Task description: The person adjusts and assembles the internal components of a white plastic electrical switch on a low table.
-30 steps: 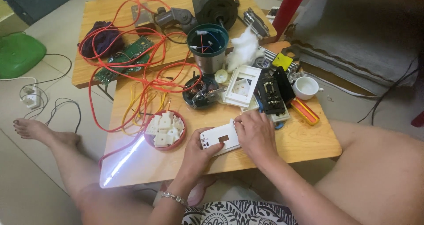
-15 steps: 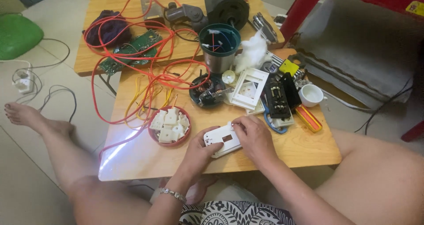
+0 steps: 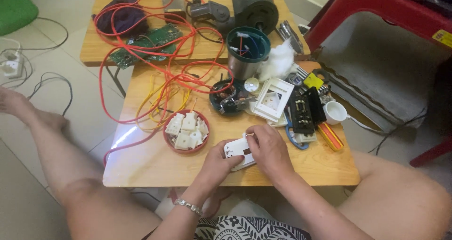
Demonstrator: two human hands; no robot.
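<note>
a white switch plate (image 3: 239,153) is held at the near edge of a low wooden table (image 3: 150,164), gripped from both sides. the left hand (image 3: 217,160) is closed around the plate's left end, a metal bracelet (image 3: 187,205) worn at its wrist. the right hand (image 3: 268,148) is curled over the plate's right half, fingertips (image 3: 249,132) pressed onto its top edge; much of the plate is hidden beneath it.

just left of the plate, a red round dish (image 3: 186,132) filled with small white plastic parts is seen. beyond the plate, toward the far side of the table, a white socket frame (image 3: 273,98) is laid tilted, with a black round motor part (image 3: 227,97) beside it on the left. a black rectangular switch block (image 3: 305,112) is set to the right of the frame, and a small white cup (image 3: 335,113) is placed further right, near the table's right edge. an orange-and-red flat tool (image 3: 330,136) is laid just nearer than the cup.

farther back from the plate, a teal-rimmed metal cylinder (image 3: 247,52) with wires inside is stood upright. tangled red wires (image 3: 160,56) are spread from the table's left half across to a second wooden table behind, where a green circuit board (image 3: 146,44) and a dark motor (image 3: 254,7) are kept.
</note>
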